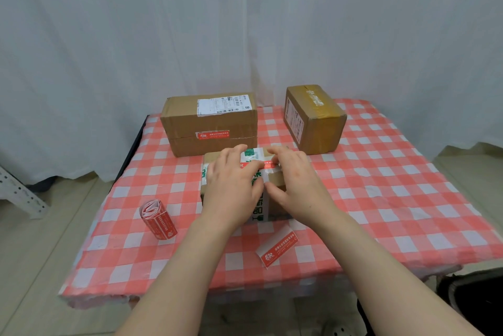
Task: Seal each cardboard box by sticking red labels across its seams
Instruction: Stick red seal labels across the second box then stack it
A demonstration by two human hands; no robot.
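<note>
A small cardboard box (277, 181) with white and green printed tape sits in the middle of the table. A red label (265, 164) lies across its top seam, mostly hidden by my fingers. My left hand (231, 186) lies flat on the box top with its fingers pressing the label. My right hand (295, 180) rests on the box's right part, fingertips on the label's right end. Behind it on the left, a large box (209, 123) bears a red label (212, 134) on its front seam. A third box (314, 117) stands at the back right.
A roll of red labels (158, 220) lies on the checked tablecloth (381, 199) at the left front. A loose label backing strip (277, 250) lies in front of the small box. White curtains hang behind. The table's near edge is just below the strip.
</note>
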